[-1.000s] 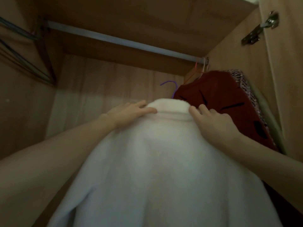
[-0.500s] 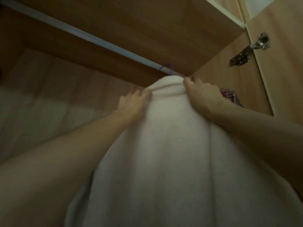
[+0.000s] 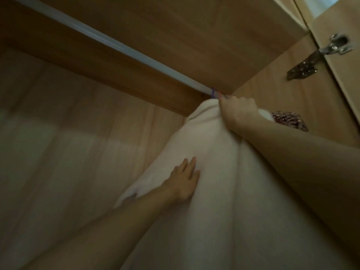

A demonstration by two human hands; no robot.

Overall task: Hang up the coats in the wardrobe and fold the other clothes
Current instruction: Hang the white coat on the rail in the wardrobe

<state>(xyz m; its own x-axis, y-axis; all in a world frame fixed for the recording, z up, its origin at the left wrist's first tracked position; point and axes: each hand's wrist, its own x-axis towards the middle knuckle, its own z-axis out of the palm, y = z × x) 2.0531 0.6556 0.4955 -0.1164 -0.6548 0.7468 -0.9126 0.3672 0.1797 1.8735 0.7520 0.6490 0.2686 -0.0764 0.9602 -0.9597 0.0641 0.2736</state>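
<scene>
right hand (image 3: 240, 112) grips the coat (image 3: 214, 172) collar at the rail's (image 3: 116, 44) right end by the wall; left hand (image 3: 184, 182) lies flat on it, bare rail leftward.

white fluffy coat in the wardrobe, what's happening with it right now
A person is hanging a white fleecy coat inside a wooden wardrobe. The right hand grips the coat's collar just under the pale metal rail, where a purple hanger hook sits on the rail. The left hand lies flat against the coat's side.
</scene>
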